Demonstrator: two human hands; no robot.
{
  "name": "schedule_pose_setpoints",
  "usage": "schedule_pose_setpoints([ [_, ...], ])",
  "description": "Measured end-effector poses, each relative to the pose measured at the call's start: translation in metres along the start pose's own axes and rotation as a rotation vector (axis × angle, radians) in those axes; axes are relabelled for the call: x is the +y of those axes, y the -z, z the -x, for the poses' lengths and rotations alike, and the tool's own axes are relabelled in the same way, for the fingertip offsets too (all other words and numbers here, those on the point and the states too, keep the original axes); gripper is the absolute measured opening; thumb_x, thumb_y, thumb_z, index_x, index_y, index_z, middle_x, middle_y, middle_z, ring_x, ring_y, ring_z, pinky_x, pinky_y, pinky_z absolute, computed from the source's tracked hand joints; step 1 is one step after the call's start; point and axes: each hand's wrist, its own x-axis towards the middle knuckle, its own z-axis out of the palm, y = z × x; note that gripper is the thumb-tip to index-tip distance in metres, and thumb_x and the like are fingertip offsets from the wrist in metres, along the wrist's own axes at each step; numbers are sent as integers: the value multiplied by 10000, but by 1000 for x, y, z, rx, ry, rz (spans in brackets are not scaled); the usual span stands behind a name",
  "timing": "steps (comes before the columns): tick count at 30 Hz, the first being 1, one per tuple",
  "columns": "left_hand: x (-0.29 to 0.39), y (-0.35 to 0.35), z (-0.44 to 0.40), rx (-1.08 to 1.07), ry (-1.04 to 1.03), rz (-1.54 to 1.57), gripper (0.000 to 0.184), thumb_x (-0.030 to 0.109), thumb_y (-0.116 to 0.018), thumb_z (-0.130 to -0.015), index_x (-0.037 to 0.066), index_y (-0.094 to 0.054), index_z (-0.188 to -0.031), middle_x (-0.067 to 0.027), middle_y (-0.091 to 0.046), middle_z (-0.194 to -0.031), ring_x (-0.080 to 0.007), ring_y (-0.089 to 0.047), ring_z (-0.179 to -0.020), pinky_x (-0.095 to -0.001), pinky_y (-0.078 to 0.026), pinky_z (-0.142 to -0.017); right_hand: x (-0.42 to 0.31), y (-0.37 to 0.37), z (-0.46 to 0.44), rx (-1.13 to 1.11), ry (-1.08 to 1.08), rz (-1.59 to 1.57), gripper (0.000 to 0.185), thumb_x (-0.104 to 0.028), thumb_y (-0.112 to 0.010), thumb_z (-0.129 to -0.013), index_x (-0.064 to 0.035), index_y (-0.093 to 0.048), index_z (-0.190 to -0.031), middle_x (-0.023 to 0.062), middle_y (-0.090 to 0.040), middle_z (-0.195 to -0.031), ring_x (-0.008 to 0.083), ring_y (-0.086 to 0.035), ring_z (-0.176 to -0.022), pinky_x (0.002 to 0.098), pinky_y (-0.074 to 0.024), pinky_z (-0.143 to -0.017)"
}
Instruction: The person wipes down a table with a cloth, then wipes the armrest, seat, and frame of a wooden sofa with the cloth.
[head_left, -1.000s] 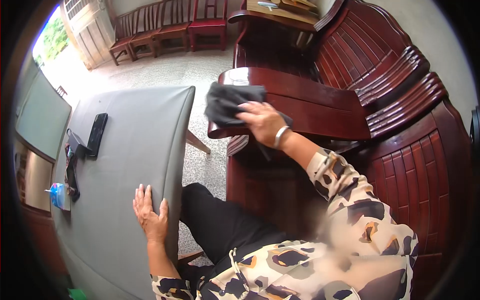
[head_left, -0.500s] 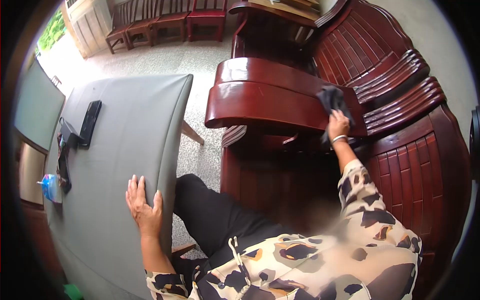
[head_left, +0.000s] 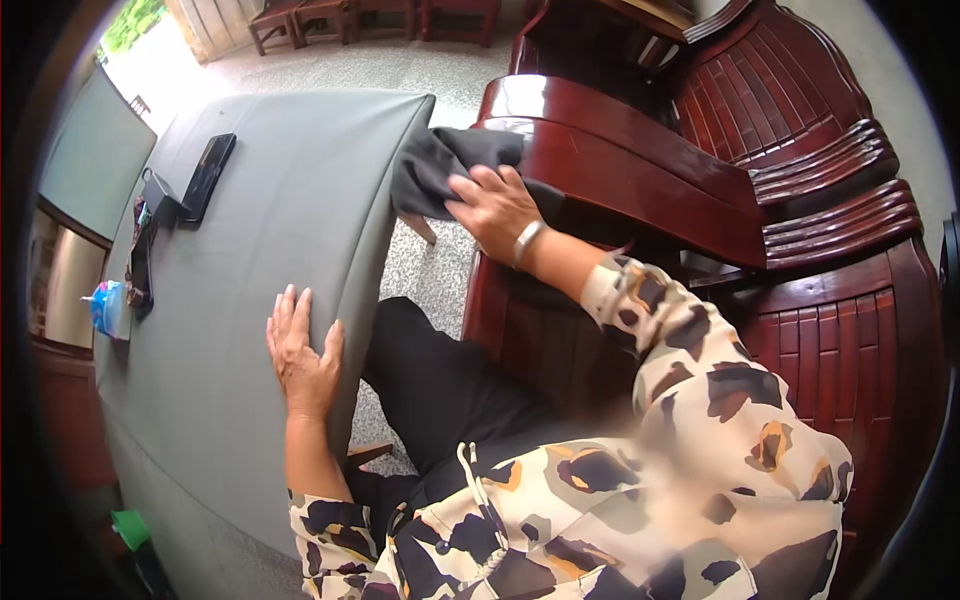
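Head view: right hand (head_left: pixel 495 212) grips dark cloth (head_left: pixel 425 178) at the wooden armrest's (head_left: pixel 640 160) rounded end. Left hand (head_left: pixel 305 360) lies open on the grey surface (head_left: pixel 220 330), holding nothing. Risk, I'd judge: cloth overhangs the end, so a loose grip could drop it. Right palm hidden; can't tell if cloth touches the surface's edge.

- The table (head_left: pixel 270 230) is standing under the left hand (head_left: pixel 306 355).
- A phone (head_left: pixel 209 178) is lying on it, farther ahead.
- The armrest (head_left: pixel 645 178) is extending right of the right hand (head_left: pixel 495 212).
- Chairs (head_left: pixel 322 12) are standing beyond both.
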Motion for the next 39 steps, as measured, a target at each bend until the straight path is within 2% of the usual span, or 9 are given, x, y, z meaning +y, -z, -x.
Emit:
schedule_pose_setpoints([
  [12, -7, -10, -1, 7, -64, -34, 496, 219, -586, -798, 46, -473, -1249, -133, -393, -1356, -273, -323, -1284, -415, -181, -1082, 8, -5, 365, -736, -1085, 173, 556, -2, -491, -746, -155, -402, -1273, 226, -460, -1120, 412, -523, -974, 458, -453, -851],
  [15, -4, -11, -2, 10, -47, -39, 494, 218, -584, -799, 46, -473, -1248, -133, -394, -1354, -274, -325, -1282, -412, -186, -1080, 43, 21, 418, -883, -1787, 105, 513, -124, -547, -806, -104, -387, -1293, 249, -375, -1294, 403, -471, -1129, 430, -435, -910],
  [17, -5, -8, -1, 7, -44, -62, 494, 217, -586, -798, 46, -473, -1248, -133, -395, -1354, -275, -325, -1282, -411, -188, -1080, 63, -7, 474, -1363, -1517, 201, 409, -249, -470, -866, -105, -470, -1249, 172, -485, -1250, 347, -550, -1057, 418, -463, -858],
  [18, -4, -7, -2, 19, -55, -58, 482, 196, -581, -796, 47, -482, -1244, -139, -404, -1346, -290, -330, -1276, -405, -214, -1069, 57, 2, 428, -1090, -1855, 108, 385, -280, -435, -885, -109, -512, -1222, 141, -551, -1195, 332, -576, -1024, 416, -476, -830],
  [19, -2, -8, -3, 26, -68, -49, 470, 174, -577, -795, 47, -490, -1239, -145, -413, -1338, -305, -335, -1270, -399, -240, -1057, 40, 5, 363, -1258, -1340, 133, 320, -256, -467, -862, -90, -600, -1102, 132, -632, -1043, 333, -604, -966, 431, -491, -774],
  [22, -3, -10, -4, 1, -55, -48, 497, 234, -580, -805, 39, -470, -1249, -136, -394, -1355, -284, -322, -1284, -411, -185, -1080, -37, -39, 251, -528, -1354, -16, 282, -165, -506, -740, 1, -560, -961, 271, -551, -976, 435, -544, -927, 467, -459, -808],
  [27, -4, -8, -2, 21, -60, -59, 471, 189, -569, -805, 51, -485, -1248, -133, -404, -1351, -300, -326, -1279, -395, -246, -1055, -120, -85, 149, -490, -532, -421, 425, -93, -471, -759, -104, -475, -1183, 152, -486, -902, 330, -542, -829, 427, -476, -689],
  [30, -6, -9, 0, 10, -65, -49, 480, 227, -565, -816, 55, -474, -1255, -131, -395, -1358, -286, -321, -1285, -404, -213, -1068, -110, -74, 171, -509, -440, -482, 454, -109, -487, -767, -122, -456, -1219, 160, -488, -977, 334, -537, -865, 436, -487, -675],
  [39, -15, -15, -2, 9, -105, -60, 480, 245, -556, -841, 48, -458, -1268, -132, -397, -1356, -270, -331, -1283, -415, -192, -1077, 12, 49, 461, -1139, -1545, 181, 461, -145, -469, -821, -89, -413, -1274, 241, -413, -1274, 390, -446, -1135, 456, -419, -893],
])
